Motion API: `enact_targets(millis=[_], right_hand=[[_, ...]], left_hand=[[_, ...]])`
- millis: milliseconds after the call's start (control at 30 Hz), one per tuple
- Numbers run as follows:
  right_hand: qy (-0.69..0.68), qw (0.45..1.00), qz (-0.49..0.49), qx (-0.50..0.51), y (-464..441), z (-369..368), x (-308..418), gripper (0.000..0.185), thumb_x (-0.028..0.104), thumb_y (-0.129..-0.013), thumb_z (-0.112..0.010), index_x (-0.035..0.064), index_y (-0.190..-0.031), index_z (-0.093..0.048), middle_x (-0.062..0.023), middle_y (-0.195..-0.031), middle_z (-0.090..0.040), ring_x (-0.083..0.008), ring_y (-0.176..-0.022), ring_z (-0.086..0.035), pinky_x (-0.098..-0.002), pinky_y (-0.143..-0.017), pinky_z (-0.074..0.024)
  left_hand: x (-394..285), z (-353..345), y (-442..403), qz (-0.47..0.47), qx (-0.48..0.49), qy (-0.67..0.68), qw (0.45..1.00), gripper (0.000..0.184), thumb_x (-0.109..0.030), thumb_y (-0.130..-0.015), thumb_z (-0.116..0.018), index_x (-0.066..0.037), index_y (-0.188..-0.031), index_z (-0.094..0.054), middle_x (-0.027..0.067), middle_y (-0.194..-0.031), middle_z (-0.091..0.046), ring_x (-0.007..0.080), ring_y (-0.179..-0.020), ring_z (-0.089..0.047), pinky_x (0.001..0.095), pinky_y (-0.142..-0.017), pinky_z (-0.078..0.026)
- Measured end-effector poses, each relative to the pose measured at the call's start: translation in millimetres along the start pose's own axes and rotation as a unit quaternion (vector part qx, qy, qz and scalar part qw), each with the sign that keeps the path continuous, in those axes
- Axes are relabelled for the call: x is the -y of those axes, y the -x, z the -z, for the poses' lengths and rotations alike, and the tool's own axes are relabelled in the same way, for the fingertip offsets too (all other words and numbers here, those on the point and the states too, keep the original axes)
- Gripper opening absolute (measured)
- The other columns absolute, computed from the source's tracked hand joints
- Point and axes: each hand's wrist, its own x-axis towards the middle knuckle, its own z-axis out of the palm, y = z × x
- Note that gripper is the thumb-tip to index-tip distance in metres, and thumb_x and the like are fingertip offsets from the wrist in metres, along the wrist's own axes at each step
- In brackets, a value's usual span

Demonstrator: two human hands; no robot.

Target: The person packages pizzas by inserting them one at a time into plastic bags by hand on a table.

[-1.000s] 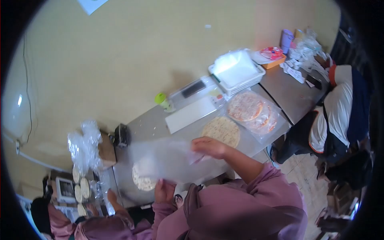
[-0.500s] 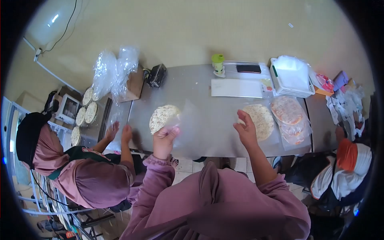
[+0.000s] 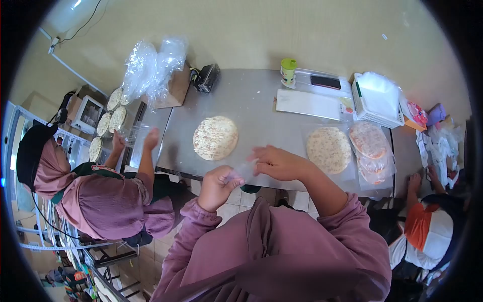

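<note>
A small crumpled piece of clear plastic film (image 3: pixel 243 171), perhaps a bag, is pinched in my left hand (image 3: pixel 217 187) in front of the table edge. My right hand (image 3: pixel 279 163) reaches across to it, thumb and fingers parted around the film's upper end and slightly blurred. Whether they touch the film is unclear. Beyond my hands, a round pizza (image 3: pixel 215 138) with pale topping lies bare on the metal table (image 3: pixel 261 118). To the right, a second pale pizza (image 3: pixel 329 149) lies on or in clear plastic. Beside it, several orange-toned wrapped pizzas (image 3: pixel 369 141) overlap.
A co-worker (image 3: pixel 100 201) stands at left beside more pizzas (image 3: pixel 117 121). Plastic bags (image 3: pixel 151 68) top a cardboard box (image 3: pixel 172 93). At the back are a green-lidded cup (image 3: pixel 288 73), a phone (image 3: pixel 325 82), a white board (image 3: pixel 308 104) and a white basket (image 3: pixel 377 103). Another person (image 3: pixel 427 231) is at right.
My left hand has drawn the film back toward me, off the left pizza. My right hand has moved left from the right pizza to the film. The view has shifted slightly.
</note>
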Motion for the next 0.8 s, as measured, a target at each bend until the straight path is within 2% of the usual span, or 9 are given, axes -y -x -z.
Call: enact_targets(millis=[67, 133, 233, 333, 433, 500, 567, 633, 800], right_hand=[[-0.062, 0.994, -0.051, 0.067, -3, -4, -7, 0.019, 0.019, -0.081, -0.050, 0.0057, -0.084, -0.064, -0.0125, -0.117, -0.053, -0.0315, -0.120, -0.037, -0.0418, -0.100, -0.0254], [-0.037, 0.991, -0.105, 0.067, -2, -10, -13, 0.024, 0.022, -0.078, -0.049, 0.0035, -0.080, -0.064, -0.0137, -0.094, -0.062, -0.0311, -0.102, -0.052, -0.0373, -0.088, -0.0397], [0.081, 0.994, -0.054, 0.043, 0, -19, -23, 0.018, 0.014, -0.075, -0.051, 0.0024, -0.081, -0.064, -0.0138, -0.090, -0.061, -0.0304, -0.089, -0.056, -0.0362, -0.078, -0.0440], [0.068, 0.998, -0.011, 0.005, -4, -27, -24, 0.020, 0.002, -0.067, -0.053, 0.0020, -0.084, -0.064, -0.0130, -0.090, -0.058, -0.0314, -0.087, -0.055, -0.0382, -0.075, -0.0439], [0.073, 0.997, 0.003, 0.027, -11, -33, -10, 0.032, -0.005, -0.063, -0.050, 0.0008, -0.092, -0.062, -0.0130, -0.093, -0.056, -0.0303, -0.085, -0.055, -0.0363, -0.073, -0.0445], [0.067, 0.997, 0.026, 0.043, -16, -35, -3, 0.031, -0.006, -0.059, -0.052, 0.0003, -0.088, -0.061, -0.0134, -0.091, -0.054, -0.0317, -0.084, -0.054, -0.0383, -0.072, -0.0437], [0.060, 0.995, 0.050, 0.063, -23, -39, 2, 0.029, -0.007, -0.056, -0.054, -0.0002, -0.084, -0.059, -0.0138, -0.089, -0.052, -0.0330, -0.083, -0.054, -0.0403, -0.072, -0.0430], [0.073, 0.989, 0.048, 0.117, -30, -43, 7, 0.037, -0.007, -0.059, -0.051, 0.0003, -0.095, -0.060, -0.0130, -0.092, -0.054, -0.0313, -0.087, -0.053, -0.0371, -0.076, -0.0432], [0.064, 0.979, 0.102, 0.165, -40, -50, 17, 0.042, -0.008, -0.058, -0.051, -0.0005, -0.099, -0.057, -0.0137, -0.096, -0.053, -0.0315, -0.091, -0.052, -0.0366, -0.076, -0.0434]], left_hand=[[-1, 1, 8, -0.029, -0.007, -0.006, 1.000, 0.017, -0.009, -0.070, -0.070, -0.001, -0.074, -0.057, 0.0085, -0.066, -0.055, 0.0201, -0.058, -0.054, 0.0287, -0.055, -0.042], [-1, 3, 16, -0.056, -0.014, -0.012, 0.998, 0.018, -0.010, -0.069, -0.071, -0.001, -0.073, -0.056, 0.0089, -0.066, -0.054, 0.0222, -0.058, -0.053, 0.0297, -0.054, -0.042], [4, 7, 32, -0.036, -0.025, -0.011, 0.999, 0.017, -0.010, -0.070, -0.070, -0.001, -0.072, -0.056, 0.0083, -0.065, -0.054, 0.0213, -0.059, -0.054, 0.0292, -0.055, -0.042], [12, 5, 49, 0.008, -0.030, 0.004, 1.000, 0.021, -0.011, -0.070, -0.072, -0.001, -0.081, -0.057, 0.0094, -0.077, -0.056, 0.0206, -0.068, -0.056, 0.0288, -0.062, -0.045], [0, 8, 57, 0.070, -0.116, 0.164, 0.977, 0.034, -0.015, -0.070, -0.072, -0.002, -0.097, -0.056, 0.0132, -0.096, -0.055, 0.0223, -0.083, -0.057, 0.0292, -0.075, -0.046], [-20, 22, 56, 0.020, -0.098, 0.076, 0.992, 0.050, -0.022, -0.071, -0.072, -0.002, -0.112, -0.051, 0.0167, -0.111, -0.049, 0.0259, -0.097, -0.054, 0.0319, -0.084, -0.044], [-17, 25, 58, -0.001, -0.075, 0.017, 0.997, 0.045, -0.026, -0.076, -0.067, -0.004, -0.113, -0.053, 0.0198, -0.114, -0.049, 0.0306, -0.102, -0.052, 0.0346, -0.085, -0.043], [-5, 20, 64, 0.004, -0.008, -0.131, 0.991, 0.038, -0.028, -0.079, -0.062, -0.005, -0.109, -0.057, 0.0226, -0.114, -0.049, 0.0349, -0.104, -0.051, 0.0369, -0.086, -0.043], [11, 19, 89, 0.188, -0.056, -0.265, 0.944, 0.022, -0.004, -0.076, -0.052, -0.004, -0.096, -0.060, 0.0191, -0.103, -0.058, 0.0364, -0.088, -0.056, 0.0407, -0.077, -0.046]])
